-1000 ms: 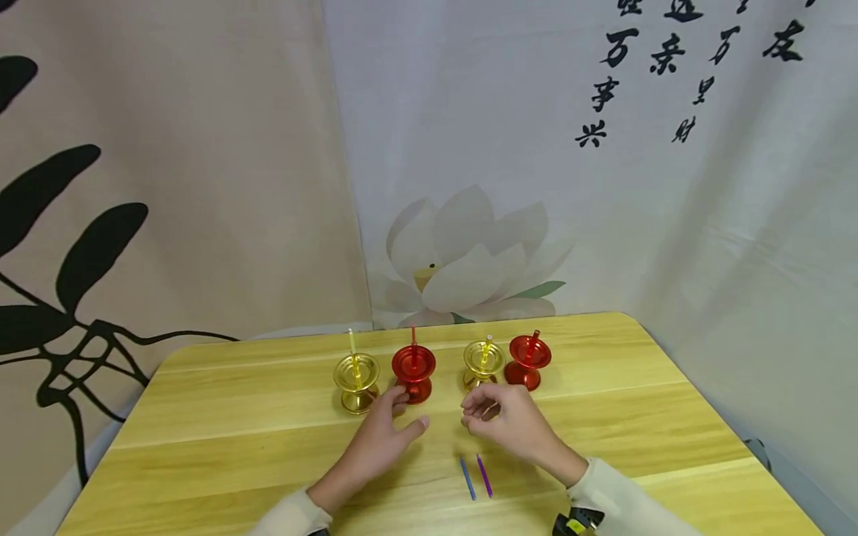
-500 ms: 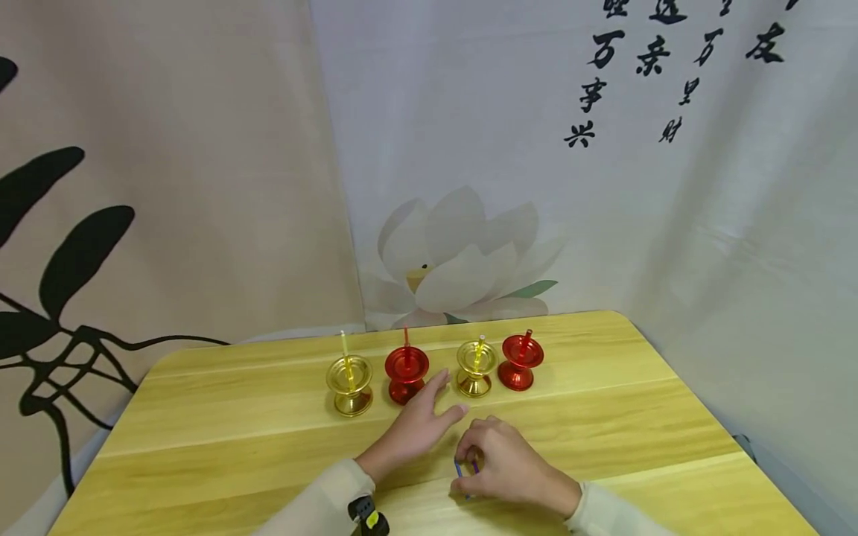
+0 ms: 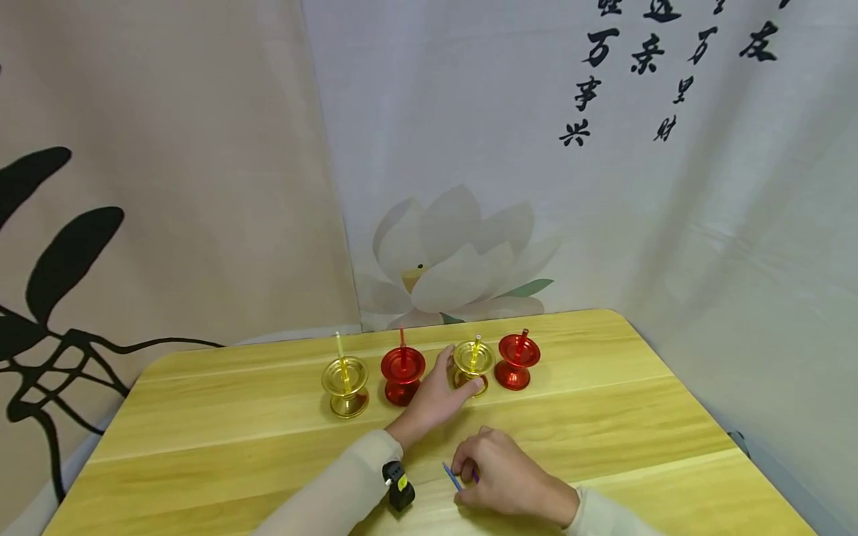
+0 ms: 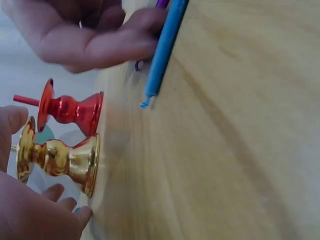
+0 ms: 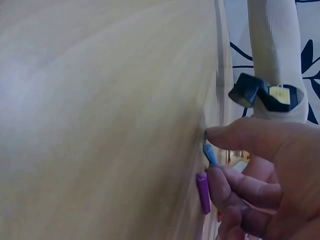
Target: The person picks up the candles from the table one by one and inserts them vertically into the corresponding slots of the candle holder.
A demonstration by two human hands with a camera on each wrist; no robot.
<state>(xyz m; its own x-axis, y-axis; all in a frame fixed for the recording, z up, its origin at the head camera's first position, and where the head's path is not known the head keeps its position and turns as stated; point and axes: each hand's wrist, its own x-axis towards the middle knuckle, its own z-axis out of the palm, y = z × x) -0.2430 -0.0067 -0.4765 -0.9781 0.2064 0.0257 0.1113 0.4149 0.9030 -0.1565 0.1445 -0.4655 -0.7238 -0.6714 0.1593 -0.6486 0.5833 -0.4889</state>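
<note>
My left hand (image 3: 439,398) reaches round the gold candle holder (image 4: 55,157) that bears a yellow candle (image 3: 475,356). Its thumb lies in front and its fingers at the left side; whether it bears on the metal is hard to tell. Down by the tabletop my right hand (image 3: 503,473) pinches a thin blue candle (image 4: 166,50) with thumb and forefinger. That candle slants, its wick end nearest the left wrist camera. A purple candle (image 5: 203,192) lies close beside the curled fingers, mostly hidden from above.
To the right of the gripped-round holder stands a red holder (image 3: 515,372) with a red candle. Left of it are another red holder (image 3: 402,380) and another gold holder (image 3: 348,394), each with a candle. A printed curtain (image 3: 456,149) hangs behind the wooden table (image 3: 234,424).
My left hand has moved right, from the left red holder to the right gold one. My right hand has come down to the loose candles, and the blue one has turned and shifted left.
</note>
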